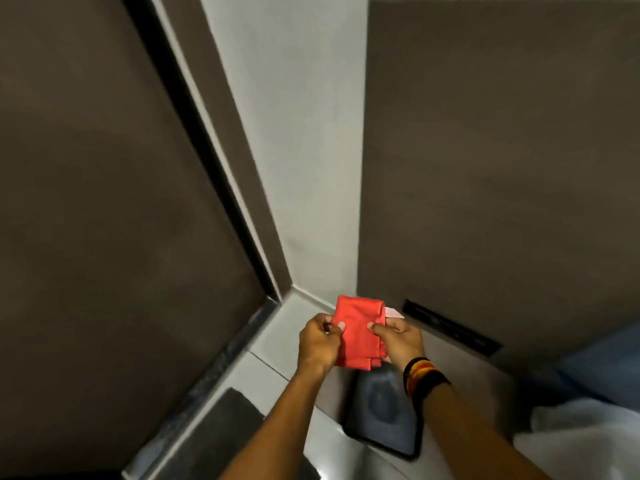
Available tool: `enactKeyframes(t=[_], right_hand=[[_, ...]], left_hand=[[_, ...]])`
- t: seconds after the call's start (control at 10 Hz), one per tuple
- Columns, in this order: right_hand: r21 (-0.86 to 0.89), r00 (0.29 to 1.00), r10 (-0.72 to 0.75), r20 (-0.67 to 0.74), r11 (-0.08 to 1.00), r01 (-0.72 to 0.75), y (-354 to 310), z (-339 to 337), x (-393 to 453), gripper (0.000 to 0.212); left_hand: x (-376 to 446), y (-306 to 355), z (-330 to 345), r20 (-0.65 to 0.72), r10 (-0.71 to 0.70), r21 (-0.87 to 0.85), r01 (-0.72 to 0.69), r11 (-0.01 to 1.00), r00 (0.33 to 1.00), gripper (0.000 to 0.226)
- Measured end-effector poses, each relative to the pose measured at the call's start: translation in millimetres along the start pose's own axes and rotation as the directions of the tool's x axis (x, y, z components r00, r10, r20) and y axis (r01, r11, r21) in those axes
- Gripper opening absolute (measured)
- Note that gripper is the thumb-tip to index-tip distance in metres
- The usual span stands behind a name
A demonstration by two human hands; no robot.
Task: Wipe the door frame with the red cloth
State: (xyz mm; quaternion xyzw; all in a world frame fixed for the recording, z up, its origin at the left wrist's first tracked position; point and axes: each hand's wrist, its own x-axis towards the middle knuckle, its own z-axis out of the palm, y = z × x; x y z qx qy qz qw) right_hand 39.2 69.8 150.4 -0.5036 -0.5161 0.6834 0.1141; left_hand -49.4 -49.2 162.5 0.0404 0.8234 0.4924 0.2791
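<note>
Red cloth folded, pinched between both hands' grip

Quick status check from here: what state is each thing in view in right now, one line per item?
red cloth: folded, held in front of the body, not touching the frame.
left hand: pinching the cloth's left edge.
right hand: gripping the cloth's right side; banded wristband on the wrist.
door: appears shut, though its latch edge is out of view.
door frame: not being wiped yet.
dark mat: flat on the floor.

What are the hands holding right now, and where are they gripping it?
Both hold the folded red cloth: left hand pinches its left edge, right hand its right edge.
</note>
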Motion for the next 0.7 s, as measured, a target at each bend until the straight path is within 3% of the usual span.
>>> enactKeyframes(t=[0.1, 0.2, 0.4, 0.5, 0.6, 0.7], right_hand=[[-0.124, 0.991, 0.089, -0.100, 0.987, -0.101, 66, -49, 51, 0.007], [-0.096, 0.966, 0.172, -0.193, 0.976, -0.193, 132, -74, 90, 0.016], [-0.130, 0.892, 0.351, -0.286, 0.908, -0.398, 244, -86, 141, 0.025], [-0.161, 0.899, 0.345, -0.271, 0.904, -0.395, 279, -81, 160, 0.025], [-0.367, 0.930, 0.169, -0.327, 0.884, -0.290, 290, -74, 159, 0.026], [-0.680, 0.969, -0.145, -0.199, 0.733, -0.030, 281, -63, 133, 0.053]], left_hand=[[14, -51, 81, 0.059, -0.078, 0.078, 0.073, 0.994, 0.995, 0.007], [25, -103, 135, 0.095, -0.181, 0.150, 0.166, 0.975, 0.979, 0.013], [52, -199, 184, 0.205, -0.339, 0.218, 0.295, 0.930, 0.918, 0.020], [63, -232, 192, 0.272, -0.332, 0.232, 0.273, 0.933, 0.903, 0.030], [67, -246, 188, 0.289, -0.169, 0.453, 0.021, 0.891, 0.942, 0.031], [61, -245, 176, 0.324, 0.125, 0.646, -0.316, 0.695, 0.938, 0.053]])
